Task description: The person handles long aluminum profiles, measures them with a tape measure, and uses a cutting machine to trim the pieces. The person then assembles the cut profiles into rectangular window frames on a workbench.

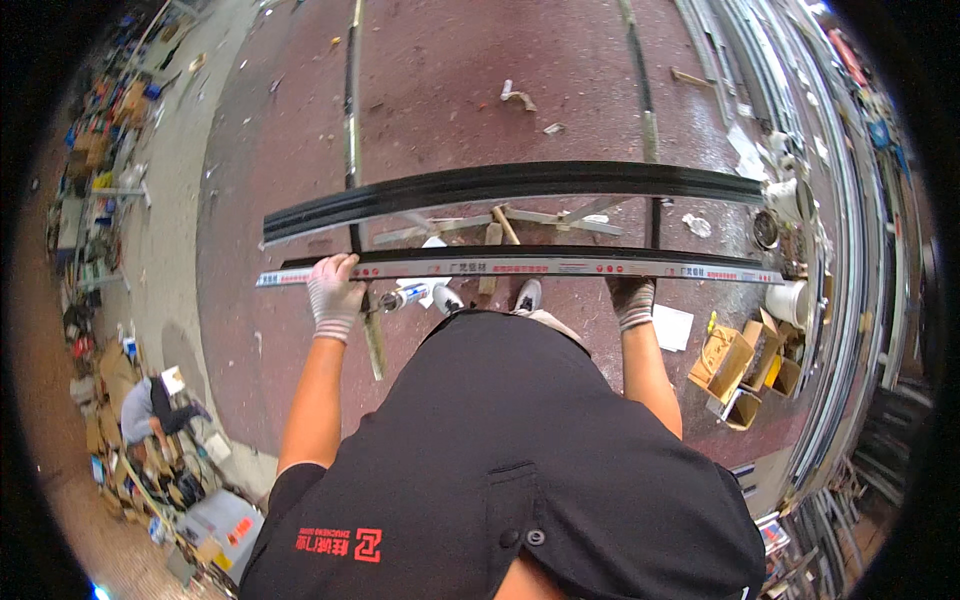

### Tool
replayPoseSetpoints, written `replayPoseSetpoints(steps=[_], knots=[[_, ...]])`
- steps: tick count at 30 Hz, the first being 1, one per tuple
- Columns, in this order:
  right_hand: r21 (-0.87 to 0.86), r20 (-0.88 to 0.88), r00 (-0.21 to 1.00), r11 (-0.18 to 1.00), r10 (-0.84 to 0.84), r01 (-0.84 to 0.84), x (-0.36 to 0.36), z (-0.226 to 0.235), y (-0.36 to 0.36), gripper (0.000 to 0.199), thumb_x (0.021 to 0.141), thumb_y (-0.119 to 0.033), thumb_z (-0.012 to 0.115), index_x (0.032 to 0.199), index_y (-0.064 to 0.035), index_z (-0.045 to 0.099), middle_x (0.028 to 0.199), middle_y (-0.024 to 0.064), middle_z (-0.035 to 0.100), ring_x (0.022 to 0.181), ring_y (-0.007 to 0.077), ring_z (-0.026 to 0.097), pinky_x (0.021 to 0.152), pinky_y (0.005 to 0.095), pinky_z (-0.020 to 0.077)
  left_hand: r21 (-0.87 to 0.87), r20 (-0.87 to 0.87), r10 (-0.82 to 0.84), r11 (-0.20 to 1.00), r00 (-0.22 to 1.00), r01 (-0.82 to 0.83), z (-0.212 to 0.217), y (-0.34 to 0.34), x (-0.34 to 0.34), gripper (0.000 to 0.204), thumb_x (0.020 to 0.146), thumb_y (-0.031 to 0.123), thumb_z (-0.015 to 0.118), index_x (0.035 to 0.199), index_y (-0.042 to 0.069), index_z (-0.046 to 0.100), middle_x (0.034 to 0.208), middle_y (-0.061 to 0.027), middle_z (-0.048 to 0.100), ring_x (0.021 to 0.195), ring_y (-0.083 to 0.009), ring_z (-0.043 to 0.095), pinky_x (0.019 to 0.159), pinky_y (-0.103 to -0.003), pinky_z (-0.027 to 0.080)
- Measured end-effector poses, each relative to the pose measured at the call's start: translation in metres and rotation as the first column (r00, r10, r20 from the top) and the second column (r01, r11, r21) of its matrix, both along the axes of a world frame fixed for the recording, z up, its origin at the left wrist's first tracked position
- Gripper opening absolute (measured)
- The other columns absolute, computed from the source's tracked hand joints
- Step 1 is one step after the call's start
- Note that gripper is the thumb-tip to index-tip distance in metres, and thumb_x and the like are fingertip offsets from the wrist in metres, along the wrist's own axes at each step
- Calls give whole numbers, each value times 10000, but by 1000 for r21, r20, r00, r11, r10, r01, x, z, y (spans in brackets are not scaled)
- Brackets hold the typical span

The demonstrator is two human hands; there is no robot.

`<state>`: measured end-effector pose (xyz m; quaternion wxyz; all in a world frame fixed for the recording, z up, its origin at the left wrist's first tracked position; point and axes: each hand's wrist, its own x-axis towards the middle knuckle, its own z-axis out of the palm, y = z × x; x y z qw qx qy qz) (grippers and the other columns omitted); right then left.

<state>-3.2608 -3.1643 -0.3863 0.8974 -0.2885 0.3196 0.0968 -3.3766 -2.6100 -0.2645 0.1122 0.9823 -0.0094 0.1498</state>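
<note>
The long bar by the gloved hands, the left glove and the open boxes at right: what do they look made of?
Long bar: probably metal, perhaps aluminium; straight, crisp edges, a dark upper side and a silvery printed front, possibly protective film.
Left glove: apparently knitted fabric, pale and matte, with a striped cuff.
Open boxes: most likely cardboard, matte brown with thin flaps.

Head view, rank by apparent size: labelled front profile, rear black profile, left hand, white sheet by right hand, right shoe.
1. Labelled front profile and rear black profile: too close to rank.
2. Left hand
3. White sheet
4. Right shoe
</note>
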Motion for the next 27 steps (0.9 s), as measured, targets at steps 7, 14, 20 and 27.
replayPoseSetpoints(steps=[7, 14, 20, 27], knots=[[-119, -332, 532, 524, 779, -843, -1, 17, -11, 413, 1019, -383, 506, 1172, -19, 627, 1113, 217, 713, 1035, 347, 707, 833, 516, 569, 44, -113, 160, 987, 981, -156, -4, -11, -5, 579, 585, 109, 855, 1132, 130, 667, 1161, -75, 629, 1136, -303, 575, 996, -481, 449], [-966, 104, 354, 179, 930, -186, 69, 143, 57, 163, 952, -89, 661, 1091, -11, 695, 1029, 99, 722, 958, 170, 685, 854, 307, 555, -42, -70, 428, 901, 901, -431, -6, -31, -44, 587, 710, 203, 845, 1250, 111, 632, 1335, -120, 574, 1263, -333, 517, 1079, -493, 402], [-592, -323, 378, -497, 868, 634, 142, 121, 108, 952, 670, -346, 851, 1497, -129, 431, 1273, 132, 599, 1209, 335, 548, 1095, 507, 376, -4, -180, 658, 743, 732, -669, -10, -55, -126, 558, 749, 201, 822, 1255, 86, 619, 1331, -148, 578, 1253, -364, 520, 1079, -488, 417], [-608, -532, 340, -630, 775, 484, 179, 99, 111, 931, 700, -270, 810, 1538, -224, 404, 1151, 115, 605, 1097, 305, 565, 1010, 463, 408, 43, -248, 831, 523, 498, -852, -11, -122, -231, 526, 772, 235, 808, 1233, 66, 619, 1318, -181, 581, 1221, -384, 542, 1056, -484, 436]])
